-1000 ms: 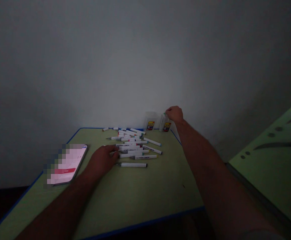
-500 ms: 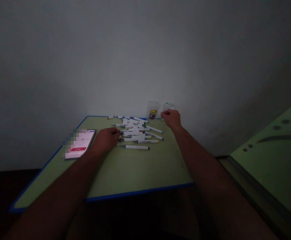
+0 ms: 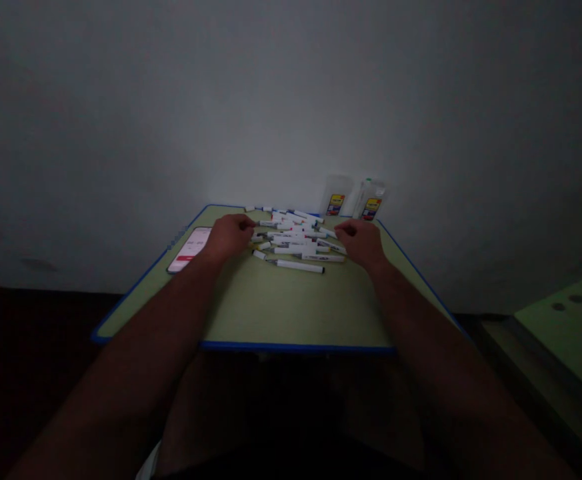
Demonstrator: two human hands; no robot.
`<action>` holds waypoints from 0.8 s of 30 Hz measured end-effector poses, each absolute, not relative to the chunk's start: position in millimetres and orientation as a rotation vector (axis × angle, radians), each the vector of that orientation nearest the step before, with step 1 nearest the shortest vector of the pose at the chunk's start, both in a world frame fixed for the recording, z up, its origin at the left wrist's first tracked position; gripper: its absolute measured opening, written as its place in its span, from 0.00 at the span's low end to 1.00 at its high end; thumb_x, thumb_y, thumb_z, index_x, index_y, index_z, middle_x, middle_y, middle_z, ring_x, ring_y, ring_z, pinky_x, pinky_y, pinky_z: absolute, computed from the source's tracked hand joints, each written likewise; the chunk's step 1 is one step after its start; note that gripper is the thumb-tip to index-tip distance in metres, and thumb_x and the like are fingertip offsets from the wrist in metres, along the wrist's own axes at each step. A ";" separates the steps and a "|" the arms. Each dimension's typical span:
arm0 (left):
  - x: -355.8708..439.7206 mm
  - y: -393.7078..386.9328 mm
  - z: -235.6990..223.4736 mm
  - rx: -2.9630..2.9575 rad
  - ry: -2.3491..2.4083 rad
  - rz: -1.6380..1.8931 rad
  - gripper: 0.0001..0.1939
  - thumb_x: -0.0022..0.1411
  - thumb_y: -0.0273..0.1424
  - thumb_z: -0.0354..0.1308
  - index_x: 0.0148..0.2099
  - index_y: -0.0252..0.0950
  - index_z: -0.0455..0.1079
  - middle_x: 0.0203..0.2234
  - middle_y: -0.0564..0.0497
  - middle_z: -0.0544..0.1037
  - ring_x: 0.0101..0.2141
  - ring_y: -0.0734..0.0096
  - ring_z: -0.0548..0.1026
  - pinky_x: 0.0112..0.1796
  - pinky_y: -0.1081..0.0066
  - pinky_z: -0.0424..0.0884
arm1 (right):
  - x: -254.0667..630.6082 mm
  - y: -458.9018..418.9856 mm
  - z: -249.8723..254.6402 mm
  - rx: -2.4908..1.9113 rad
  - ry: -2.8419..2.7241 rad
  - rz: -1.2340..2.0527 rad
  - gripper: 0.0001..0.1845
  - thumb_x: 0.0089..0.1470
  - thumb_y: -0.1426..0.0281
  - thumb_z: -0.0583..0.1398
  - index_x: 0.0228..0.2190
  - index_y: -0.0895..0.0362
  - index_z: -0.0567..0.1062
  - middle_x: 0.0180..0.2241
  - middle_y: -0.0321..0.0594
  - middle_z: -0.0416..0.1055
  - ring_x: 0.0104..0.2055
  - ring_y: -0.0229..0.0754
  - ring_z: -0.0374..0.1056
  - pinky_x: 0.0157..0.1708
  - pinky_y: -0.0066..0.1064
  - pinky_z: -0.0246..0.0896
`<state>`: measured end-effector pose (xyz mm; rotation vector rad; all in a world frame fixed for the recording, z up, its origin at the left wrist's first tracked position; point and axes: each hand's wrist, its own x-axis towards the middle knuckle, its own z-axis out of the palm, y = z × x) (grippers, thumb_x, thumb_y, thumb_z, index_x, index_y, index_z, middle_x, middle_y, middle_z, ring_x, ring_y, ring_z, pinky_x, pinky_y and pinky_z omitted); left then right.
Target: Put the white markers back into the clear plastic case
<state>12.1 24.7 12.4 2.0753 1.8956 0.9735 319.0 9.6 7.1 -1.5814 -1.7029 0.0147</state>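
Observation:
A loose heap of white markers (image 3: 301,266) lies on the table between my two hands. Several have lost their caps and show grey tips pointing left. At the heap's left side, my left hand (image 3: 231,235) is closed, its fingertips pinched at the tip end of a marker (image 3: 269,224). My right hand (image 3: 364,241) is curled at the heap's right side, thumb and finger together by the end of another marker (image 3: 327,232); whether it grips anything is hidden. Behind it, a clear case (image 3: 371,203) leans at the wall with a green-ended marker upright inside.
A second clear case (image 3: 337,200) stands against the wall (image 3: 291,100) beside the first. Left of my left hand lies a phone (image 3: 185,256) with its screen lit. The pale green table (image 3: 295,313) has a blue edge. A green panel (image 3: 571,327) stands at the right.
My right hand has come back from the clear case to the heap's right side. My left hand has shifted further back along the heap. The camera view has swung left and down.

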 end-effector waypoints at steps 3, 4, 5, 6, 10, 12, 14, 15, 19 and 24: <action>3.2 31.0 12.2 1.931 1.877 1.166 0.13 0.58 0.29 0.60 0.44 0.35 0.80 0.40 0.44 0.83 0.40 0.62 0.78 0.47 0.65 0.71 | 315.8 5.5 6.5 -1.499 -1.791 0.028 0.09 0.51 0.72 0.64 0.34 0.54 0.83 0.32 0.38 0.80 0.33 0.41 0.73 0.39 0.32 0.65; 0.3 33.5 11.8 1.870 1.860 1.225 0.13 0.58 0.29 0.60 0.45 0.34 0.80 0.39 0.44 0.83 0.39 0.63 0.78 0.46 0.65 0.71 | 313.6 3.9 5.5 -1.464 -1.841 0.042 0.09 0.51 0.71 0.64 0.35 0.53 0.83 0.32 0.38 0.80 0.32 0.41 0.73 0.39 0.32 0.65; -2.4 35.8 11.3 1.810 1.844 1.263 0.14 0.57 0.29 0.60 0.45 0.33 0.80 0.39 0.43 0.83 0.38 0.64 0.78 0.44 0.65 0.72 | 311.2 2.3 4.2 -1.426 -1.901 0.063 0.08 0.51 0.71 0.64 0.35 0.53 0.83 0.31 0.38 0.80 0.32 0.40 0.73 0.38 0.32 0.65; -4.5 37.8 10.8 1.753 1.824 1.291 0.15 0.56 0.29 0.60 0.45 0.32 0.79 0.37 0.43 0.83 0.37 0.64 0.78 0.42 0.66 0.73 | 308.7 0.7 2.7 -1.385 -1.965 0.086 0.08 0.52 0.70 0.64 0.34 0.52 0.83 0.31 0.37 0.80 0.32 0.40 0.73 0.38 0.31 0.64; -8.0 41.5 9.7 1.585 1.771 1.375 0.16 0.54 0.29 0.60 0.45 0.30 0.79 0.35 0.42 0.82 0.32 0.66 0.77 0.37 0.66 0.73 | 300.5 -4.5 -1.7 -1.268 -2.161 0.167 0.08 0.50 0.69 0.65 0.35 0.52 0.84 0.31 0.37 0.80 0.31 0.38 0.72 0.37 0.30 0.63; -8.1 41.2 9.8 1.545 1.766 1.402 0.15 0.54 0.28 0.60 0.44 0.30 0.79 0.34 0.41 0.82 0.31 0.66 0.77 0.35 0.66 0.73 | 297.6 -6.9 -1.9 -1.265 -2.212 0.205 0.09 0.50 0.69 0.66 0.35 0.52 0.84 0.31 0.36 0.80 0.31 0.38 0.72 0.36 0.29 0.63; -8.0 40.5 9.8 1.540 1.771 1.396 0.15 0.54 0.28 0.60 0.44 0.29 0.78 0.34 0.41 0.82 0.31 0.66 0.76 0.35 0.66 0.73 | 294.6 -9.2 -1.3 -1.279 -2.265 0.242 0.09 0.49 0.68 0.67 0.36 0.52 0.84 0.31 0.36 0.80 0.31 0.38 0.72 0.35 0.29 0.63; -7.7 40.2 9.7 1.554 1.777 1.384 0.15 0.54 0.28 0.60 0.44 0.29 0.78 0.33 0.41 0.82 0.31 0.66 0.76 0.34 0.66 0.73 | 293.0 -10.2 -1.1 -1.287 -2.298 0.250 0.10 0.49 0.68 0.67 0.36 0.51 0.84 0.31 0.36 0.80 0.32 0.38 0.73 0.36 0.29 0.63; -4.0 37.7 8.1 1.714 1.842 1.283 0.15 0.55 0.29 0.60 0.44 0.31 0.79 0.34 0.43 0.82 0.33 0.66 0.77 0.37 0.66 0.72 | 286.4 -11.8 -2.7 -1.257 -2.467 0.209 0.14 0.50 0.68 0.67 0.41 0.51 0.83 0.36 0.37 0.80 0.36 0.40 0.73 0.39 0.30 0.63; 5.8 29.4 8.7 1.901 1.915 1.117 0.14 0.56 0.29 0.60 0.44 0.33 0.80 0.35 0.43 0.82 0.35 0.63 0.77 0.40 0.65 0.70 | 282.7 -11.9 -4.6 -1.260 -2.538 0.164 0.16 0.51 0.71 0.65 0.44 0.54 0.82 0.38 0.40 0.80 0.38 0.42 0.72 0.41 0.32 0.63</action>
